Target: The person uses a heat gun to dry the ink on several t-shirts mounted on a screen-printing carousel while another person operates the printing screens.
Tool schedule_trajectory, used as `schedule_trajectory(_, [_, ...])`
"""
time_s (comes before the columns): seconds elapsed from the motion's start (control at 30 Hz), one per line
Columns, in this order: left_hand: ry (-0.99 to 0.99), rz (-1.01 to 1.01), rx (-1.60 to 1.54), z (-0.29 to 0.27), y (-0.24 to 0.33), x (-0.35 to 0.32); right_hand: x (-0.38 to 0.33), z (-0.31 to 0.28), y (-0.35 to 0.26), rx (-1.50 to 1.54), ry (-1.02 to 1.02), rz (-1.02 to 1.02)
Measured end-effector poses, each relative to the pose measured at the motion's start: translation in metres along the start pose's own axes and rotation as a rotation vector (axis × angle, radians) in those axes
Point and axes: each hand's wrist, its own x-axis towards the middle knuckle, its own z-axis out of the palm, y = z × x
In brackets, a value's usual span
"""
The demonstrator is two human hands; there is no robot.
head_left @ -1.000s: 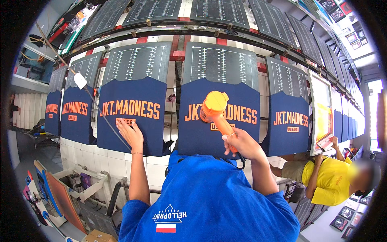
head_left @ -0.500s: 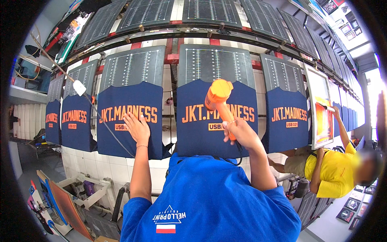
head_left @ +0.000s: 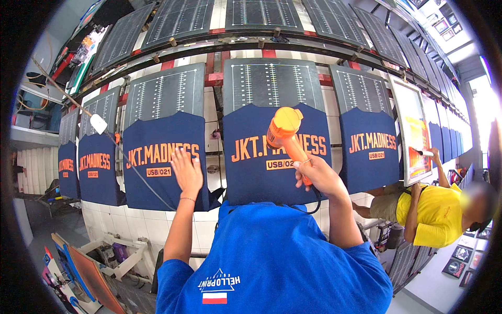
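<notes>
A long run of tilted dark printing boards (head_left: pixel 269 86) fills the room, each dressed with a navy shirt bearing orange lettering. The centre navy shirt (head_left: pixel 251 167) sits directly ahead of the worker in the blue top; a second navy shirt (head_left: pixel 157 157) lies on the board just to its left, with more shirts continuing to either side.

At far right, a co-worker in a yellow shirt (head_left: pixel 431 214) reaches one hand up to a framed printing screen (head_left: pixel 413 131).

The orange heat gun (head_left: pixel 286 137) is over the centre shirt, nozzle end raised toward the lettering. The right hand (head_left: pixel 316 175) is closed around its handle, and a black cable loops down from beneath the grip.

The left hand (head_left: pixel 186 170) lies flat with fingers spread on the lower edge of the left shirt, holding nothing.

Change since a second ago: the left hand has shifted slightly right across that shirt, and the heat gun now sits a little higher over the centre print. Judgement: heat is being worked across the centre print while the neighbouring print is checked by touch.
</notes>
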Motion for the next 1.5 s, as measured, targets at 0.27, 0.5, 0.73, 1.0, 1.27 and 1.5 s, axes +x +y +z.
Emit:
schedule_trajectory(0.27, [0.162,-0.434,0.099,0.002,-0.098,0.043,0.007,-0.004,0.005,0.061,0.041,-0.010])
schedule_trajectory(0.5, [0.194,-0.477,0.065,0.006,-0.077,0.028,-0.022,-0.015,0.011,-0.008,-0.018,0.061])
schedule_trajectory(0.73, [0.127,-0.266,0.032,0.004,-0.016,0.005,0.006,-0.012,0.009,0.052,0.084,-0.048])
schedule_trajectory(1.0, [0.053,-0.130,-0.038,0.002,0.033,-0.017,-0.021,-0.016,0.001,0.043,0.066,0.083])
schedule_trajectory(1.27, [0.024,-0.094,-0.161,0.002,0.095,-0.064,-0.021,-0.044,0.009,-0.023,0.001,0.038])
schedule_trajectory(1.5, [-0.114,0.081,-0.183,-0.004,0.175,-0.132,0.009,-0.066,0.013,0.006,-0.072,-0.067])
